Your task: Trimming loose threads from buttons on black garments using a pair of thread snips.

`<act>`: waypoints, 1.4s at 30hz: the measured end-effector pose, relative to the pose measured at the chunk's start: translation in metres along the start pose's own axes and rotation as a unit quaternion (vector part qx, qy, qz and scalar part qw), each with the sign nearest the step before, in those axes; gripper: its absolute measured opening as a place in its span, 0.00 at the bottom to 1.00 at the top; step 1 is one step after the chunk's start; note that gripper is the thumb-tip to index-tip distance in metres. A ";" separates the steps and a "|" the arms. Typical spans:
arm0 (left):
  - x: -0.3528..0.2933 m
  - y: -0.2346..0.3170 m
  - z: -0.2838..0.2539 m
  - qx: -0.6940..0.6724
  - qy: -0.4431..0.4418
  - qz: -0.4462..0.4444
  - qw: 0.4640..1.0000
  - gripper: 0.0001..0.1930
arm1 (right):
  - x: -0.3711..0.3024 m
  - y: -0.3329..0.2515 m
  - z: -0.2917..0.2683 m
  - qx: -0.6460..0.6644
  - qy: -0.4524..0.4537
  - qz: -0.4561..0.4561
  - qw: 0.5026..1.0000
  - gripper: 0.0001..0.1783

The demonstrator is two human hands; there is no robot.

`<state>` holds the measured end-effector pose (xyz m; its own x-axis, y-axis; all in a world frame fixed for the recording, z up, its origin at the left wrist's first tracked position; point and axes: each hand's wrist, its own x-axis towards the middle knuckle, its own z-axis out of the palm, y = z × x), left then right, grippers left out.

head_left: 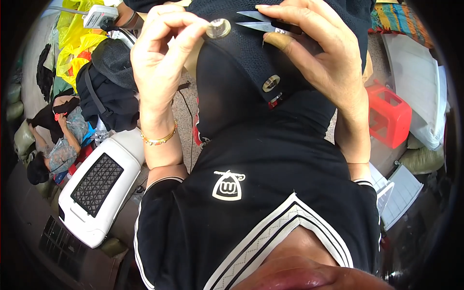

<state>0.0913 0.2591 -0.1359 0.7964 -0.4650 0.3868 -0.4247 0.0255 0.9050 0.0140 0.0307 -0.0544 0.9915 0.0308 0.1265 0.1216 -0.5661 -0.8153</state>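
Note:
My left hand (162, 50) is closed in a pinch on a shiny, pale round disc like a large button (219, 29). Thread snips (255, 26) are in my right hand (316, 50), their two pointed blades apart and aimed at the disc without touching it. A yellowish-brown cover (279, 41) wraps the thumb of that hand. Black mesh cloth (241, 53) lies over my lap, beneath both hands. On its narrow strip sits a second shiny round piece (271, 83), with a small red and silver bit (275, 100) near the end.
To the left stand a white case with a black grille (99, 186), a heap of black cloth and straps (108, 82), yellow plastic bags (72, 43) and a white power strip (100, 17). Another person (58, 145) is beyond. At right are a red plastic stool (389, 116) and white plastic sheeting (415, 82).

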 end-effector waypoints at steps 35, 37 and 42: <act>-0.003 0.016 0.020 0.130 0.044 0.014 0.990 0.06 | 0.001 -0.012 -0.005 -0.111 -0.006 -0.067 0.992 0.16; -0.005 0.012 0.020 0.101 0.054 0.012 0.993 0.05 | 0.002 -0.013 -0.004 -0.113 -0.012 -0.066 0.991 0.16; -0.009 0.008 0.023 0.029 0.082 -0.034 0.996 0.05 | 0.006 -0.013 0.000 -0.109 -0.024 -0.066 0.992 0.16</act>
<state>0.0706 0.2431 -0.1360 0.8811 -0.3138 0.3538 -0.3884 -0.0535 0.9199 0.0179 0.0382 -0.0431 0.9692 0.1529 0.1928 0.2429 -0.7195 -0.6507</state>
